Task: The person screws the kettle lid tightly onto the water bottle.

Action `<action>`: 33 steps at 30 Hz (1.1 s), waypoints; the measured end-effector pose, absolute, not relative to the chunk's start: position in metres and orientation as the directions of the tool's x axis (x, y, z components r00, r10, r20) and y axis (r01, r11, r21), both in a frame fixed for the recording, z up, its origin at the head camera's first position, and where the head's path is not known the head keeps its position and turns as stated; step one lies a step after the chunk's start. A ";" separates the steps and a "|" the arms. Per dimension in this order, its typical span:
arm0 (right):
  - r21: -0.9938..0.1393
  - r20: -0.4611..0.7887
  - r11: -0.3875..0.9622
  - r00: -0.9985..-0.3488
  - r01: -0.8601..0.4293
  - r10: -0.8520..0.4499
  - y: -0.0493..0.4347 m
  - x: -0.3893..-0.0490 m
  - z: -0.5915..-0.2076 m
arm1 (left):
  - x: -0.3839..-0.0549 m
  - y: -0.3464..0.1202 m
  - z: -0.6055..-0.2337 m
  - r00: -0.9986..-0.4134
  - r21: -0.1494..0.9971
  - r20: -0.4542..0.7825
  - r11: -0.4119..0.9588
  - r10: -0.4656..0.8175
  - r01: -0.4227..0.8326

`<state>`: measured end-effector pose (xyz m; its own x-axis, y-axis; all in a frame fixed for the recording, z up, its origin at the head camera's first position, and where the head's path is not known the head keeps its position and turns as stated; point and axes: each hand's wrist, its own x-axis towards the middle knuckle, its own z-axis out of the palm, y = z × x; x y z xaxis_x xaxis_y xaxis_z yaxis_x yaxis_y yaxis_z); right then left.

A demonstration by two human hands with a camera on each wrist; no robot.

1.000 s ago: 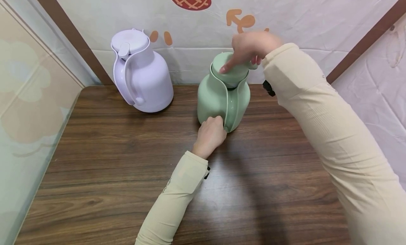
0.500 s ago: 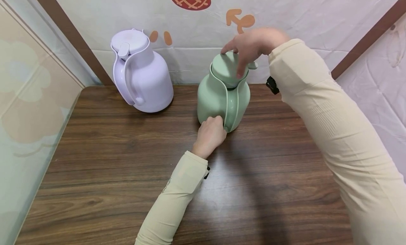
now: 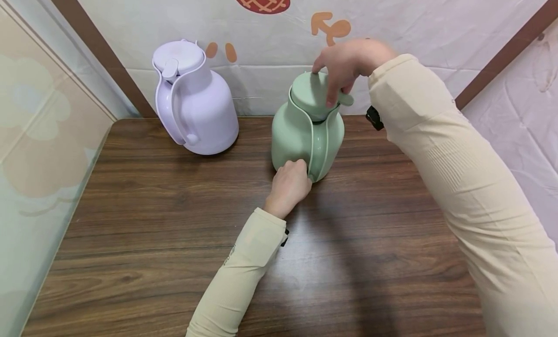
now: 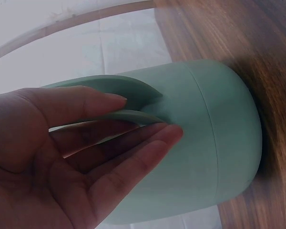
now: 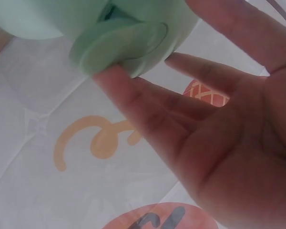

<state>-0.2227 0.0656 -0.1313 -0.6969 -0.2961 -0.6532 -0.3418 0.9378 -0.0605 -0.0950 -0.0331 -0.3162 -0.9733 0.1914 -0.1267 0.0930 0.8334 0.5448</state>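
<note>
A green thermos jug stands upright near the back edge of the table, its handle facing me. My left hand holds that handle low down; the left wrist view shows the thumb on one side of the handle and the fingers on the other. Over the top, my right hand grips the round lid, thumb on the near side and fingers reaching to the far rim. A small lever sticks out to the right of the lid. In the right wrist view a fingertip touches the lever.
A lilac thermos jug with a closed lid stands to the left on the brown wooden table. Behind both jugs hangs a pale patterned cloth. A flowered panel borders the left side.
My right hand has shifted its hold on the lid, the thumb moving from its left to its near right. The lever has swung slightly towards me. The left hand has stayed put.
</note>
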 end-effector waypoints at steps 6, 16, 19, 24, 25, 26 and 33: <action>-0.055 -0.635 0.936 -0.711 -0.347 -0.301 0.066 -0.221 -0.132 | -0.094 -0.033 -0.316 -0.974 0.550 -0.127 0.830 0.188 0.088; -0.082 -0.605 0.936 -0.730 -0.343 -0.320 0.065 -0.218 -0.134 | -0.095 -0.032 -0.316 -0.973 0.548 -0.137 0.833 0.184 0.080; -0.089 -0.612 0.936 -0.723 -0.341 -0.321 0.068 -0.218 -0.132 | -0.095 -0.032 -0.317 -0.973 0.550 -0.141 0.831 0.185 0.078; -0.148 -0.640 0.944 -0.699 -0.296 -0.320 0.079 -0.224 -0.125 | -0.094 -0.032 -0.316 -0.972 0.564 -0.142 0.822 0.190 0.078; -0.169 -0.640 0.944 -0.697 -0.284 -0.324 0.081 -0.225 -0.125 | -0.094 -0.032 -0.316 -0.972 0.564 -0.139 0.822 0.190 0.080; -0.189 -0.644 0.943 -0.691 -0.273 -0.329 0.083 -0.226 -0.125 | -0.094 -0.032 -0.316 -0.973 0.562 -0.134 0.823 0.189 0.083; -0.212 -0.653 0.933 -0.668 -0.290 -0.356 0.086 -0.231 -0.130 | -0.094 -0.032 -0.317 -0.975 0.551 -0.123 0.830 0.185 0.088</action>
